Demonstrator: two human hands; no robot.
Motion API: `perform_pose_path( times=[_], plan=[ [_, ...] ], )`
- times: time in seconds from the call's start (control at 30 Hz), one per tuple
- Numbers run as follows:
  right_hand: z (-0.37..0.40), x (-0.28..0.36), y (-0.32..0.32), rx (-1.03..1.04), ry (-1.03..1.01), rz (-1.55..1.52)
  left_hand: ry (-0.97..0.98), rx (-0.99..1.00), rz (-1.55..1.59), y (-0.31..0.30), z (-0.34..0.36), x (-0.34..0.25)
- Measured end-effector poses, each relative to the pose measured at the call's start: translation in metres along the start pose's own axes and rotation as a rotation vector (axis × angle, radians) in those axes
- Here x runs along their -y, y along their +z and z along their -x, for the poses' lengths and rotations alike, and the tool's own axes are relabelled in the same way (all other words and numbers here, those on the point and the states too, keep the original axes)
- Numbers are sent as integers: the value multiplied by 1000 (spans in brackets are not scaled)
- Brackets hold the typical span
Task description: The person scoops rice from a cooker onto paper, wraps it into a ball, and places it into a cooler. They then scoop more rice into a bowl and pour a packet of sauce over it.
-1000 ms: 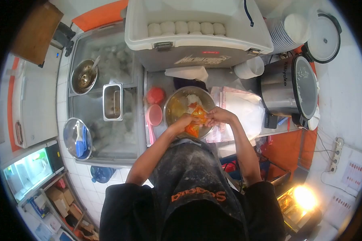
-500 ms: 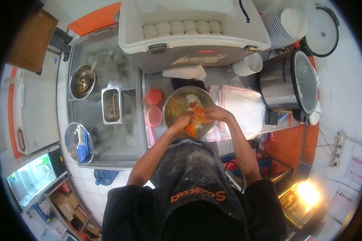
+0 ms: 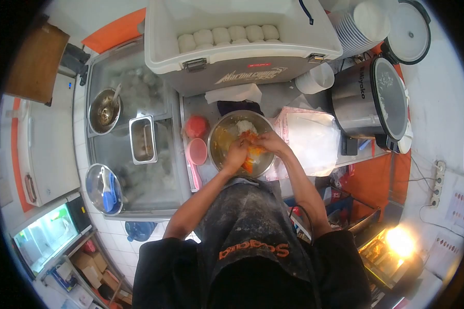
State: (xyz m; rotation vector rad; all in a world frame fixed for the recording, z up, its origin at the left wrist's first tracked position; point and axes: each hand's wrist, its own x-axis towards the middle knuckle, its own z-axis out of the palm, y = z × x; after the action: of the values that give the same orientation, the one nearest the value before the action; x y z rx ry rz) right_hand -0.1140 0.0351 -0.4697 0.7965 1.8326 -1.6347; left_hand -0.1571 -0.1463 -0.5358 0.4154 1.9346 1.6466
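Observation:
A round metal bowl stands in front of me on the counter. Inside it are a white clump and a yellow substance. Over the bowl, my left hand and my right hand are closed on opposite sides of a soft orange-and-white packet, partly hidden by my fingers. Left of the bowl lie a pink scoop and a tied red bag. A dark cloth sits just behind the bowl.
Behind the bowl stands a large cooler box with white dough balls. Paper sheets and a big rice cooker are to the right. A glass-topped freezer at left carries bowls and a metal container.
My hands have shifted slightly within the bowl and the right hand has turned a little inward. The packet's shape between them has changed. The whole view has shifted slightly.

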Motion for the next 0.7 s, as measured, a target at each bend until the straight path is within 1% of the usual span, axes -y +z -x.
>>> perform_pose_path(
  times=[0.03,0.07,0.13,0.17,0.23,0.3,0.37,0.4,0.43,0.47,0.53,0.6,0.63,0.67,0.7],
  plan=[
    [-1,1,2,-74,-76,12,200,-105,-60,4,-1,11],
    [-1,1,5,-149,-151,24,201,-101,-61,1,2,-2],
    [-10,-4,12,-194,-142,34,-251,2,114,-8,12,-45],
    [-15,-7,14,-234,-134,48,-248,5,111,-8,11,-43],
    [-21,-16,17,-234,-168,14,-188,-46,65,-8,10,-38],
    [-17,-11,18,-237,-198,-20,-187,-25,90,-8,12,-40],
    [-10,-2,14,-244,-139,235,-185,5,116,-5,11,-32],
    [-4,2,17,-252,-135,228,-110,-14,0,-4,10,-18],
    [2,6,21,-273,-177,175,-32,-33,-116,-3,7,-5],
    [5,8,24,-294,-222,120,-27,-23,-119,-3,6,-5],
    [-13,-17,26,-344,-228,142,145,-54,-104,-3,1,-10],
    [-20,-34,31,-409,-226,151,153,14,-141,-6,4,-19],
    [-20,-37,36,-382,-284,22,158,73,-172,-8,6,-25],
    [-19,-41,38,-378,-342,-110,263,148,-539,-12,2,7],
    [-30,-53,42,-460,-387,60,398,229,-895,-18,-2,40]
  ],
)
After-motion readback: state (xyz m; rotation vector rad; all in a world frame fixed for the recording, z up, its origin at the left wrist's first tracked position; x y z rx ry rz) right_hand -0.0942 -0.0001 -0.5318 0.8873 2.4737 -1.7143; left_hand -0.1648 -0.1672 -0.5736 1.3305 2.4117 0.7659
